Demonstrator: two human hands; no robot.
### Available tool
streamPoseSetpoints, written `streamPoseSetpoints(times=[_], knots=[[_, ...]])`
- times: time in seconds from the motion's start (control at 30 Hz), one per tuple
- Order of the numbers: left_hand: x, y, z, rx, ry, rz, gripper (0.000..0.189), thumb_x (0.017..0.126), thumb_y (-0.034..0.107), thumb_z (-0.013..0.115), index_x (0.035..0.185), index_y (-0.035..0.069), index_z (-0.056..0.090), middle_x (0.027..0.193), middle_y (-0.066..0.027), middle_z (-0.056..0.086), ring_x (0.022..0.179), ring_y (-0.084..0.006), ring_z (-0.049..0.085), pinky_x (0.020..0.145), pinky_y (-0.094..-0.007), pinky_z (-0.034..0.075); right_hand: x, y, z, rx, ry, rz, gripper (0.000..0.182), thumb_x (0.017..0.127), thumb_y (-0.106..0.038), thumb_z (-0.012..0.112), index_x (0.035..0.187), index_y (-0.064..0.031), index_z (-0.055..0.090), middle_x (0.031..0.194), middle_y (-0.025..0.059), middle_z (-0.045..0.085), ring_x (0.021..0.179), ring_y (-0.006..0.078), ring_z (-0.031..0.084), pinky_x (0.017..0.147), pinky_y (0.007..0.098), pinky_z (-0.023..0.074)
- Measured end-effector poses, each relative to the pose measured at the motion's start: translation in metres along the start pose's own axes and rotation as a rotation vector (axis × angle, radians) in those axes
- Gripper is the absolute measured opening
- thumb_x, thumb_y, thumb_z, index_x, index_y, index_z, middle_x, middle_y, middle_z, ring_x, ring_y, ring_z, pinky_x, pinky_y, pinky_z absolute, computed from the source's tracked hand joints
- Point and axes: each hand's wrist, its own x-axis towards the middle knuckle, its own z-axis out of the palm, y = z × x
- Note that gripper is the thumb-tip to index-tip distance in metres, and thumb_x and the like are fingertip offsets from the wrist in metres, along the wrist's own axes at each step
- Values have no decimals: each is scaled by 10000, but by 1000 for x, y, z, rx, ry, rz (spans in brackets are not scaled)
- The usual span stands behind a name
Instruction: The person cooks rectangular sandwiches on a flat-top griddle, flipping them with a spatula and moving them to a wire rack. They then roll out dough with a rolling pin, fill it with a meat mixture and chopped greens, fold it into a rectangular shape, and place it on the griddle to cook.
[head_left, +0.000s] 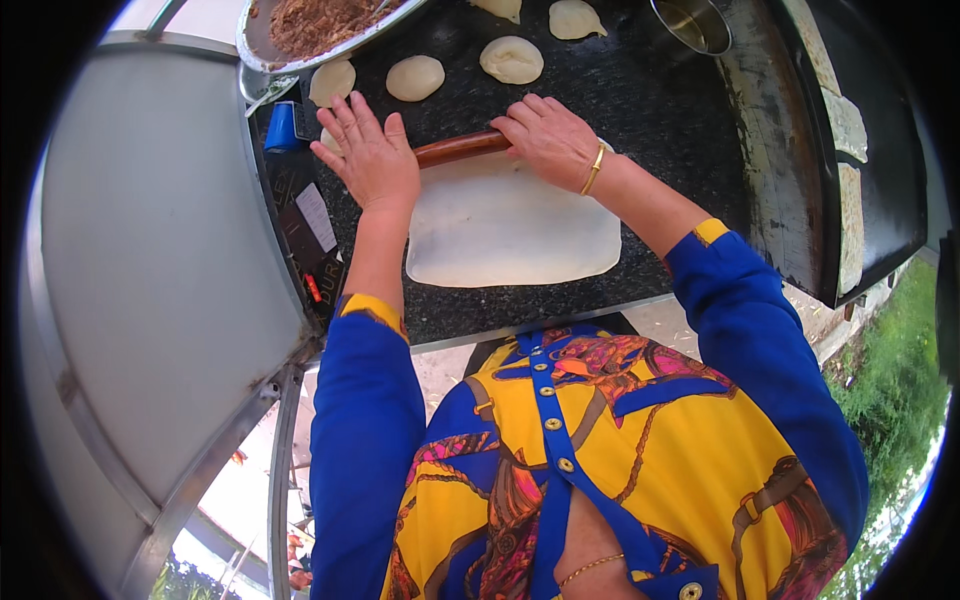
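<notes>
A thin, roughly rectangular sheet of dough (514, 225) lies flat on the dark speckled stone worktop (637, 97). Across its far edge runs a reddish-brown wooden rolling pin (461, 149). My left hand (375, 154) is flat at the pin's left end, its fingers stretched and spread beyond it. The fingers of my right hand (551, 142) curl over the pin's right part, which is mostly hidden beneath that hand. Just beyond the pin sit several pale dough rounds, among them a round (415, 78) and a folded one (511, 60).
A metal tray of reddish-brown filling (319, 30) stands at the far left, near a blue cup (285, 127). At far right is a metal pot holding yellowish liquid (690, 26). Flatbreads (850, 217) lie along the black griddle (889, 187). A grey panel (150, 187) borders the left.
</notes>
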Motion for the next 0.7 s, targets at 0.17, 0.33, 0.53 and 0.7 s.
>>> streamPoseSetpoints(times=[0.17,0.33,0.53,0.7], knots=[[-57,39,-33,-250,-172,274,577,1014,345,407,1503,51,322,1596,-156,224,1498,-340,105,1178,-550,0,-68,-1,-17,92,86,64,451,801,-179,706,1220,-64,583,1107,81,576,1051,247,531,918,366,430],[-59,98,1,-122,-305,418,609,994,363,432,1507,56,320,1598,-139,230,1500,-298,126,1188,-532,21,-115,19,-7,-64,100,188,527,781,-170,718,1278,-88,566,1163,88,569,1095,247,525,944,378,417],[17,133,28,-8,-105,477,699,987,426,428,1555,95,188,1639,-99,69,1516,-257,8,1180,-544,-13,-103,63,-9,-59,185,208,446,802,-143,690,1228,-74,579,1089,73,585,1037,262,545,887,385,429],[4,91,-17,-134,-111,329,706,997,395,397,1539,7,166,1621,-183,96,1503,-352,52,1168,-582,8,-115,80,-21,140,258,307,388,781,-59,683,1157,-50,590,1078,113,587,1041,322,544,887,400,439]])
